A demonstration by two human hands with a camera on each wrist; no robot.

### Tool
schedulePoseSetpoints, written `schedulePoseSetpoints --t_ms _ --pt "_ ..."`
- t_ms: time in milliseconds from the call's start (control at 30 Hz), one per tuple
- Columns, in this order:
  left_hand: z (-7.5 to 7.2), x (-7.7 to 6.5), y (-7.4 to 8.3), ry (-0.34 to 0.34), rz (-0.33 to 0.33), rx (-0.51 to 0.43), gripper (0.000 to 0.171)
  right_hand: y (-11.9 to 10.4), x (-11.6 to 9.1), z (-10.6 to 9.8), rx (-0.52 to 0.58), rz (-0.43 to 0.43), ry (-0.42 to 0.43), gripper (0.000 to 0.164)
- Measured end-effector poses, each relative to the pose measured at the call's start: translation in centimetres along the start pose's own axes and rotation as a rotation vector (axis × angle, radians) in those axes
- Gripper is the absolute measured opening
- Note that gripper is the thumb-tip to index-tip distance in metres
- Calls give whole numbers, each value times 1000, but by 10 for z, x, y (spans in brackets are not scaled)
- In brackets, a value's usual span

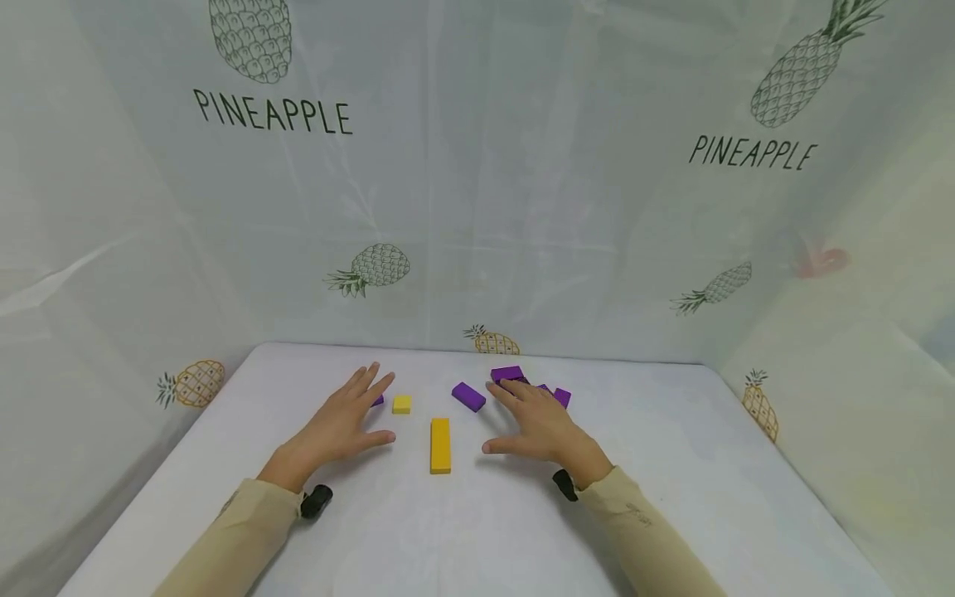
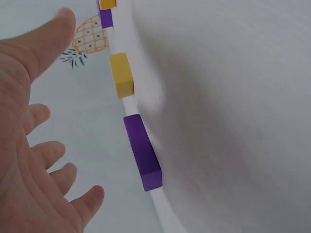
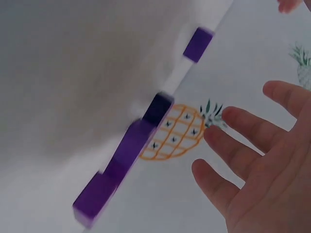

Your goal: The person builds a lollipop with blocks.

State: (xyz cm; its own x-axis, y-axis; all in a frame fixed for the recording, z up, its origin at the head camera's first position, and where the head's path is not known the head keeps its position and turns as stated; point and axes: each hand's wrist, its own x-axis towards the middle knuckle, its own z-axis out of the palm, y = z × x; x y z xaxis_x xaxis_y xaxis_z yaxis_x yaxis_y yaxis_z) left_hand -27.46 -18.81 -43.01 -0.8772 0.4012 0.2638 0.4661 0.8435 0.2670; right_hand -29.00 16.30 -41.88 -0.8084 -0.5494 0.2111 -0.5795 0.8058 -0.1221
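On a wide white bench, blocks are laid out. Over it, the left hand and the right hand are held with fingers spread; nothing is held in either grip. Between them, a long, flat, yellow-orange block is seen lying on the bench. It seems light, hard and a bit slick, and is best pinched by its long sides, near the middle. Past it, a smooth purple oblong block is set slantwise; its narrow sides can be pinched. The small, squat yellow block, near the left hand, is best nipped gently.
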Motion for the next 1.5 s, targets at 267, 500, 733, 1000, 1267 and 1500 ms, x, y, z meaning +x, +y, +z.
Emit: schedulePoseSetpoints --t_ms 267,500,733,1000,1267,1500 --pt "2 17 2 -81 -26 -71 80 -21 17 10 58 -23 -74 97" --pt "8 26 -3 -121 -39 -117 70 -37 29 16 90 -39 -156 96" --pt "10 35 -1 -149 -97 -145 56 -48 35 19 129 -75 -205 96" --pt "12 47 -5 -178 -123 -144 37 -54 39 24 114 -161 -217 81" --pt "10 54 -5 -188 -122 -147 30 -59 41 22 112 -158 -249 70" --pt "10 59 -4 -199 -146 -112 26 -59 40 22 109 -151 -255 70"
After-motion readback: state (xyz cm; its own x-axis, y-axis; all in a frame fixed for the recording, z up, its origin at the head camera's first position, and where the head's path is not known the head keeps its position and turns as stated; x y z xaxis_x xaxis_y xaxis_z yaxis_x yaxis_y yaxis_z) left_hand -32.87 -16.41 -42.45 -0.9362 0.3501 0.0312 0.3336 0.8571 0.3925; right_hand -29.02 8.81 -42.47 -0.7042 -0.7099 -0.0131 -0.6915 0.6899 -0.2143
